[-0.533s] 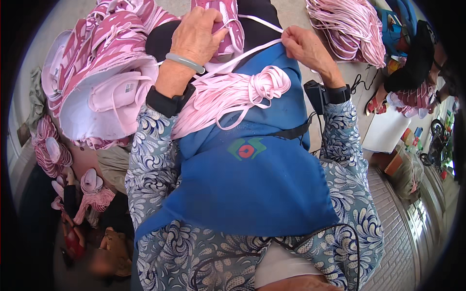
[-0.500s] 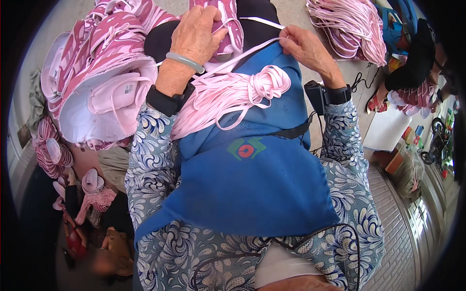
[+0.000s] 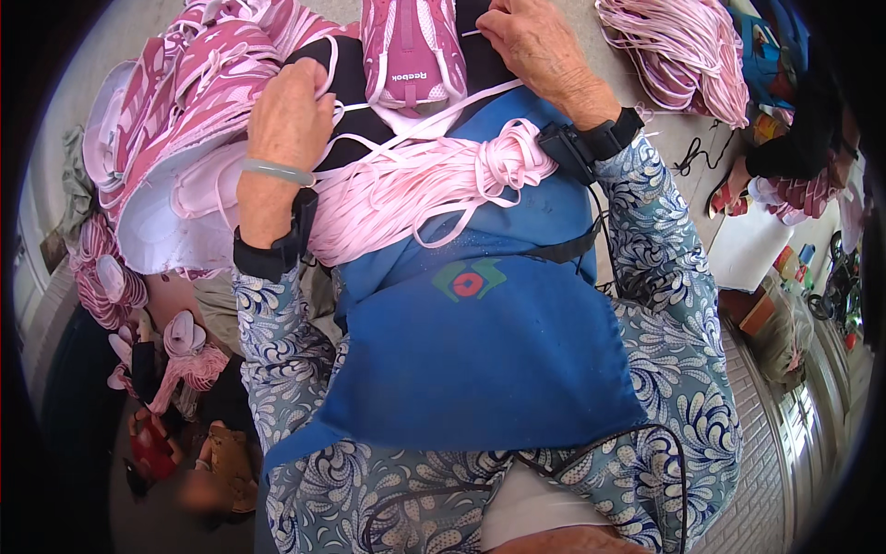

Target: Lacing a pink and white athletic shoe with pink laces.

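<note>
A pink shoe upper lies between my hands on my dark-trousered lap, its tongue toward me. My left hand is left of it, fingers curled closed on a pale pink shoelace that loops beside them. On the upper's right, my right hand pinches a lace, and a short pale piece shows by its fingertips. Another stretch of lace runs slantwise below the upper. Across the blue apron rests a knotted bundle of pale pink shoelaces, nearest my left wrist.
Stacked pink shoe uppers crowd my left side. To the far right lies another heap of laces on pink pieces. A black cord trails on the floor. Other people sit at the lower left and far right, with more uppers around them.
My left hand has moved left and down, off the upper, which now shows more fully. My right hand has moved up and left, closer to the upper.
</note>
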{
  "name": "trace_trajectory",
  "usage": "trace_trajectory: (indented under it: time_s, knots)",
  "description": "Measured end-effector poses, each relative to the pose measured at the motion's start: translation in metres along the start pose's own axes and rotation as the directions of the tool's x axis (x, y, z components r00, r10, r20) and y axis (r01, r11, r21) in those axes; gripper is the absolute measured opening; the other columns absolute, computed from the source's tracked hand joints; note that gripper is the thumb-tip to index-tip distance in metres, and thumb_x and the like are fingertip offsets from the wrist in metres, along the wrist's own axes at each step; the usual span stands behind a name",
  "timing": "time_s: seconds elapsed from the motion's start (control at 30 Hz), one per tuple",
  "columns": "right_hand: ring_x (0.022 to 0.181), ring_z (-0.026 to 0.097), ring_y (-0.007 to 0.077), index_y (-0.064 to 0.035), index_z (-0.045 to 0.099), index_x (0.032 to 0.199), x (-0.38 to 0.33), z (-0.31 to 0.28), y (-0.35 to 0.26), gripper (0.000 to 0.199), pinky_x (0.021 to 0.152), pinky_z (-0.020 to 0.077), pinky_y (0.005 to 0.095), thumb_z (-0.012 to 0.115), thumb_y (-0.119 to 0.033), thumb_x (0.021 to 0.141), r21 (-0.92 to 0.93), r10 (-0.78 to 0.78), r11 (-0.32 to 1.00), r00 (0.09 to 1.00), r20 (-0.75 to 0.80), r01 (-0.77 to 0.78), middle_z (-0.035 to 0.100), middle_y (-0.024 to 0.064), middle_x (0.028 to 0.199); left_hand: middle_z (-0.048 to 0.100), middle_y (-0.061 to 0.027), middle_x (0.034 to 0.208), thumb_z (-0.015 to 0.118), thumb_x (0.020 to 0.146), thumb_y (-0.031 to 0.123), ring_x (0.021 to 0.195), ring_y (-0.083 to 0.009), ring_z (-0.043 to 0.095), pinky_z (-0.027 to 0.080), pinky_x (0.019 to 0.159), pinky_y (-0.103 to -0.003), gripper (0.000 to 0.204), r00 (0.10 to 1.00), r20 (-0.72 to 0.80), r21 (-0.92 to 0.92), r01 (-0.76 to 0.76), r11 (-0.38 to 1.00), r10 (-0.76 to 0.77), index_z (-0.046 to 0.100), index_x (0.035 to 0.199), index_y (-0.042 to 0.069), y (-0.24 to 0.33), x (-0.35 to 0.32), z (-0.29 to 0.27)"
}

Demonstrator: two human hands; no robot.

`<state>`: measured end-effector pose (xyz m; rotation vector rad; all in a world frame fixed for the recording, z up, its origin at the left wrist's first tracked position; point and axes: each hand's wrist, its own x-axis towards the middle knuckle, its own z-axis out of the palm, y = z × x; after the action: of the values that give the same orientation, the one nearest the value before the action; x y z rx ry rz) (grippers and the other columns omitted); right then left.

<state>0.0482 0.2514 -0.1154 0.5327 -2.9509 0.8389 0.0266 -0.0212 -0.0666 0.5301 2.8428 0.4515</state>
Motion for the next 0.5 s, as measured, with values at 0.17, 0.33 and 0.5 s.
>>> trace_trajectory:
  time_s: [0.17,0.33,0.5]
  knots:
    - [0.078,0.055,0.0306,-0.0009,0.059,0.084,0.004,-0.015,-0.005,0.011,0.067,0.0443,0.0356,0.054,-0.010,0.082,0.181,0.066,0.982,0.996,-0.051,-0.056,0.055,0.0160,0.079,0.059,-0.0182,0.094,0.062,0.076,0.008,0.089,-0.0354,0.056,0.046,0.077,-0.043,0.030,0.924,-0.366,-0.304,-0.226,0.925,0.106,0.054,0.105,0.002,0.004,0.018,0.021]
    - [0.064,0.058,0.0235,0.0015,0.059,0.087,0.012,-0.034,-0.016,0.017,0.059,0.0447,0.0323,0.053,-0.014,0.085,0.429,0.476,0.728,0.845,0.244,-0.534,0.058,0.0158,0.069,0.058,-0.0165,0.092,0.065,0.076,0.011,0.090,-0.0327,0.055,0.044,0.080,-0.041,0.026,0.966,-0.204,-0.006,-0.160,0.987,0.156,0.058,0.100,0.004,0.000,0.024,0.030]
    - [0.064,0.058,0.0222,0.0016,0.060,0.086,0.019,-0.022,-0.018,0.018,0.059,0.0452,0.0320,0.054,-0.015,0.085,0.424,0.321,0.835,0.936,0.142,-0.351,0.060,0.0164,0.072,0.055,-0.0117,0.089,0.064,0.078,0.013,0.089,-0.0315,0.052,0.043,0.077,-0.040,0.014,0.977,-0.175,0.062,-0.109,0.992,0.118,0.060,0.088,0.004,-0.007,0.021,0.037]
